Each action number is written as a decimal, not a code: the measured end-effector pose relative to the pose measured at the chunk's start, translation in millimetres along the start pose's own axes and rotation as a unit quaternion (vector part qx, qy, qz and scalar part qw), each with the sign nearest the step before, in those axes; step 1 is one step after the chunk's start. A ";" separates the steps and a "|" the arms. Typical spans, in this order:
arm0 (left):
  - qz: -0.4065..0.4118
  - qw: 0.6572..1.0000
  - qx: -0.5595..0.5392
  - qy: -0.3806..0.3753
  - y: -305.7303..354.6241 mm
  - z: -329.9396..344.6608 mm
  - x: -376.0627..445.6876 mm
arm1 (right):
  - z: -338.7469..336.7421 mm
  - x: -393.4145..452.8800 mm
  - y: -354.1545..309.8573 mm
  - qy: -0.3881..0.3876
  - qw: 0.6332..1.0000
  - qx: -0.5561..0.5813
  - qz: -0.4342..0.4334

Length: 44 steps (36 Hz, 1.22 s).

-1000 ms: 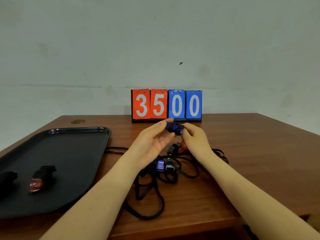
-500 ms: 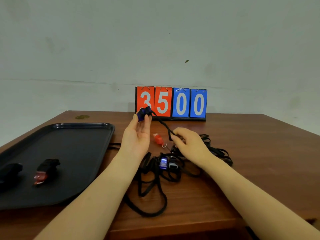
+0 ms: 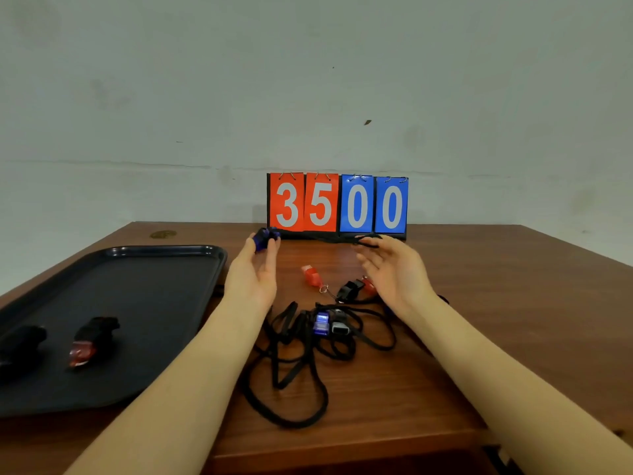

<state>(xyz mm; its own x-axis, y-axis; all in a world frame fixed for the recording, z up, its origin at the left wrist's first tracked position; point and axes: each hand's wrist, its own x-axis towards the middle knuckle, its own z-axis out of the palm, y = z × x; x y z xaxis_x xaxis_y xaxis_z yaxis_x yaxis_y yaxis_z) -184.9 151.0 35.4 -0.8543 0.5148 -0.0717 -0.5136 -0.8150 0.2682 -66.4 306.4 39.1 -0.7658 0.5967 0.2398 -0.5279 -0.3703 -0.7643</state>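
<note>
My left hand (image 3: 255,272) is raised, palm up, and pinches a blue whistle (image 3: 264,238) at its fingertips. A black cord (image 3: 318,237) runs from that whistle to the right along the foot of the scoreboard. My right hand (image 3: 394,272) pinches the cord's other end at its fingertips. On the table between my arms lies a tangle of black lanyards (image 3: 298,358) with a red whistle (image 3: 311,276), a black whistle (image 3: 349,290), a blue whistle (image 3: 322,323) and a grey whistle (image 3: 340,327). Another red whistle is partly hidden behind my right hand.
A black tray (image 3: 144,269) lies on the left of the wooden table (image 3: 496,303). It holds a wrapped red whistle (image 3: 89,339) and a wrapped black one (image 3: 20,339). A flip scoreboard (image 3: 337,204) reading 3500 stands at the back against the wall.
My right hand has risen from the pile toward the scoreboard, drawing the cord out to the right. My left hand keeps the blue whistle, and the two hands are now wide apart.
</note>
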 end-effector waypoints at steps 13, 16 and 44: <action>0.030 0.951 0.297 -0.086 -22.9 10.2 -2.0 | 2.4 -3.7 18.5 -0.089 0.795 -0.587 -0.123; 0.036 0.936 0.333 -0.107 -24.5 11.5 -5.7 | 11.9 -11.0 19.7 -0.146 0.847 -0.508 -0.050; 0.301 0.519 0.783 -0.164 -21.3 -4.9 10.6 | 7.4 -12.7 6.8 -0.124 0.759 -0.627 -0.128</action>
<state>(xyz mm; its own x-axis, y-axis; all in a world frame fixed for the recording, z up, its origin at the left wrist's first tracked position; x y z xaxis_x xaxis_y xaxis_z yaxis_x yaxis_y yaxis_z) -183.4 172.6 24.2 -0.6309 0.5191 0.5766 0.7524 0.2280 0.6181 -62.9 291.1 35.2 -0.8250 0.3251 0.4622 -0.0258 0.7954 -0.6056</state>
